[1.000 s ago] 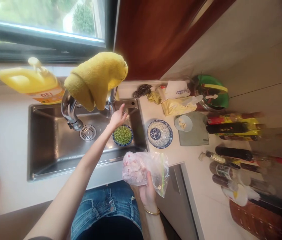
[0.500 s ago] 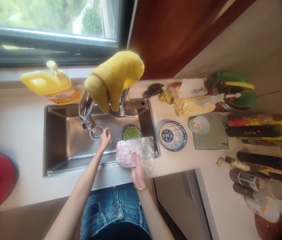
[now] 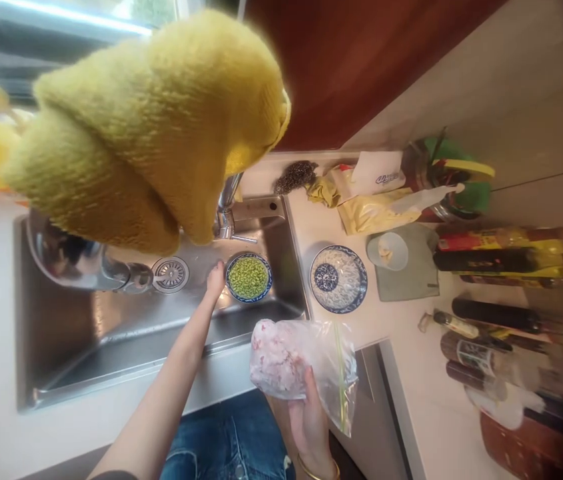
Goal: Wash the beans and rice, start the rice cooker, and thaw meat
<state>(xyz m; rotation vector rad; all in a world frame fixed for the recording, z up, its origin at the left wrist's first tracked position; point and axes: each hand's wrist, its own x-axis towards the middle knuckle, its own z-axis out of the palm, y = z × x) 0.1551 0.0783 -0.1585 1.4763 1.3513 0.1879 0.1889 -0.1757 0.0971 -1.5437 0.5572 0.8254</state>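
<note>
My right hand [image 3: 308,417] holds up a clear zip bag [image 3: 328,353] in front of the sink's edge. A pale pink, frosty lump [image 3: 278,360], which looks like frozen meat, fills its left end. Inside the sink [image 3: 126,357], my left hand [image 3: 216,279] is at the left rim of a blue-patterned bowl [image 3: 270,283], its fingers closed there and partly hidden. Shelled green beans [image 3: 248,277] fill the bowl, which stands to the right of the drain [image 3: 170,273].
A yellow towel [image 3: 161,127] hangs over the faucet [image 3: 111,267], close to the camera. Right of the sink are a blue-and-white patterned dish [image 3: 340,279], a small white bowl [image 3: 398,250] on a grey-green mat [image 3: 406,283], packets [image 3: 376,210] and several bottles [image 3: 491,260].
My left hand has gone from near the drain to the bowl's rim. My right hand has drawn the bag back and right, off the sink. The view has moved closer to the towel.
</note>
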